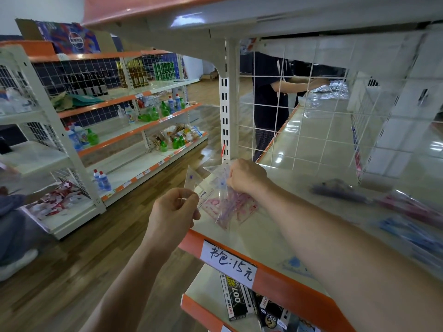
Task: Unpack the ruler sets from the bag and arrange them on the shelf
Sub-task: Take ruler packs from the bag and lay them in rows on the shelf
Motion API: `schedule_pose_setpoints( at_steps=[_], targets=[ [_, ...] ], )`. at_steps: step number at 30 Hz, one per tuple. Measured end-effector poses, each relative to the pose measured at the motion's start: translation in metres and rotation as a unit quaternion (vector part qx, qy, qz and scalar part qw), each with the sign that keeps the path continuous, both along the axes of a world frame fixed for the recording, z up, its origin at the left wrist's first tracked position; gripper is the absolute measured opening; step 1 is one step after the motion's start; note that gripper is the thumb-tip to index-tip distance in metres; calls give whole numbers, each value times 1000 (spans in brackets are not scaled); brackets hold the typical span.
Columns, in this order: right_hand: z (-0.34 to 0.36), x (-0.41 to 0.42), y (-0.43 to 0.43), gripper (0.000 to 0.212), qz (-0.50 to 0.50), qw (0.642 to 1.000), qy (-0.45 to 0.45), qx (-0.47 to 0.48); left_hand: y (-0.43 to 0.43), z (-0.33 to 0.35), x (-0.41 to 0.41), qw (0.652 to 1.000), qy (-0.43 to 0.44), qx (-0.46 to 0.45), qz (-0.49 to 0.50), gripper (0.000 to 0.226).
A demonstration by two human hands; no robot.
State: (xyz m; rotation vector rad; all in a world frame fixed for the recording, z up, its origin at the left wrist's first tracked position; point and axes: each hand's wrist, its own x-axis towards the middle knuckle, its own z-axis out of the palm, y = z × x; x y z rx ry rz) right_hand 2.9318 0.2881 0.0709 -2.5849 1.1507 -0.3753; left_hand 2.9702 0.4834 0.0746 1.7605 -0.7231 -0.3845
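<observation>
pinching a clear triangle ruler (193, 183) between thumb and curled fingers, our left hand (173, 209) holds it upright at the centre of the frame, just off the shelf's front edge. we judge this is to draw it clear of the plastic without snagging. whether it is fully out we cannot tell, since its far corner overlaps the bag (239, 212).

our right hand (247, 176) has its fingers closed round the top of that clear bag and holds it hanging over the shelf (259, 236). pink and purple ruler sets (226, 204) show through it. gripping near the mouth likely lets the contents sag down and leaves the opening reachable.

at centre right, blurred packets (335, 188) lie on the same board, which suggests where this piece belongs. a handwritten price label (227, 259) sits on the orange lip below centre.
</observation>
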Motion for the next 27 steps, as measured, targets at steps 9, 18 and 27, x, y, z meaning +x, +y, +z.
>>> schedule_pose_setpoints(
  at_steps=[9, 18, 27],
  targets=[
    [4, 7, -3, 13, -7, 996, -16, 85, 0, -2, 3, 1000, 4, 5, -2, 12],
    [31, -39, -13, 24, 4, 959, -125, 254, -10, 7, -5, 999, 31, -4, -6, 11],
    [64, -188, -22, 3, -24, 948, -160, 275, -65, 23, -69, 994, 73, -20, -82, 8]
  ],
)
